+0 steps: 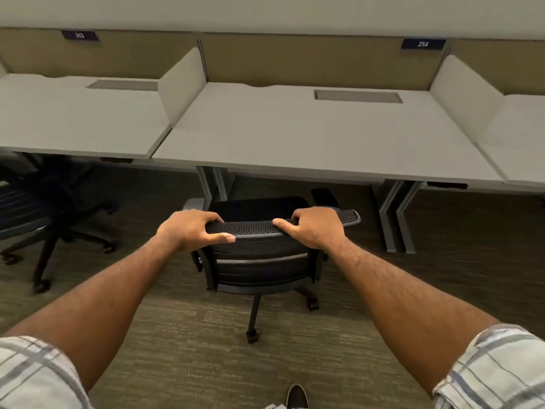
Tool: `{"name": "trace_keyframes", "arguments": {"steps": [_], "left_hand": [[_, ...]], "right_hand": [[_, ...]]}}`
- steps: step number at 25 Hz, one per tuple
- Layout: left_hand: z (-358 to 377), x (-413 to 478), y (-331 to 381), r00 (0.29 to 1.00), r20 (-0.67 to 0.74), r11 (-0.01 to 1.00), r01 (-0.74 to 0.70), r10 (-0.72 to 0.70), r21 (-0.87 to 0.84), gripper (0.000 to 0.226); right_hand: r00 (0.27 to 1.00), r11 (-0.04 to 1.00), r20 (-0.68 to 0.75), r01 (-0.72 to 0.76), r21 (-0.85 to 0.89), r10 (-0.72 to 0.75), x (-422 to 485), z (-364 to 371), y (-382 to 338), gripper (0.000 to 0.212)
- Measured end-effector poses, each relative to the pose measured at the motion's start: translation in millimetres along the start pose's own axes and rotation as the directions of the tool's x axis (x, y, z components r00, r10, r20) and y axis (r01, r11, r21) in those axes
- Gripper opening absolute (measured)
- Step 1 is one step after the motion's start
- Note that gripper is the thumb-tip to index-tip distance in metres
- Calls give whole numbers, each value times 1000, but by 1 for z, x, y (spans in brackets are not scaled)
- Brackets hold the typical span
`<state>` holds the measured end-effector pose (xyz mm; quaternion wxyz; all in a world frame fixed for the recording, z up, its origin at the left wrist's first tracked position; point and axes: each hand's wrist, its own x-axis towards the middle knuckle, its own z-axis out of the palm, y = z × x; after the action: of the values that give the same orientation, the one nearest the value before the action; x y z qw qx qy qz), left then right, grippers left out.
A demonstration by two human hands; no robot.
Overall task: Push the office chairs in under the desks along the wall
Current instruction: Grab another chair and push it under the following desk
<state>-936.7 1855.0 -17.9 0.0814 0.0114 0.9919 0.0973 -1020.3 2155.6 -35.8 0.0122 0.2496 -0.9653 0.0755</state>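
Observation:
A black mesh-backed office chair [259,261] stands in front of the middle grey desk [309,143], its seat partly under the desk's front edge. My left hand [191,228] grips the left end of the backrest's top rim, fingers over the top and thumb behind. At the right part of the same rim my right hand [315,228] holds on the same way. A second black chair [35,219] stands at the far left, pulled out a little from the left desk [73,119].
Grey desk legs [395,219] stand to the right of the chair, and another pair [212,184] just left of it. Upright dividers [182,84] separate the desks. Carpet covers the floor. A dark shoe [297,397] shows at the bottom edge.

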Motion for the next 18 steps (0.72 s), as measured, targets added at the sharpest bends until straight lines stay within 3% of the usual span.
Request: {"name": "trace_keyframes", "arguments": {"steps": [18], "left_hand": [[-66, 184, -141, 988, 34, 989, -147, 148, -11, 116]], "right_hand": [[993, 994, -48, -112, 3, 112, 189, 15, -48, 93]]}}
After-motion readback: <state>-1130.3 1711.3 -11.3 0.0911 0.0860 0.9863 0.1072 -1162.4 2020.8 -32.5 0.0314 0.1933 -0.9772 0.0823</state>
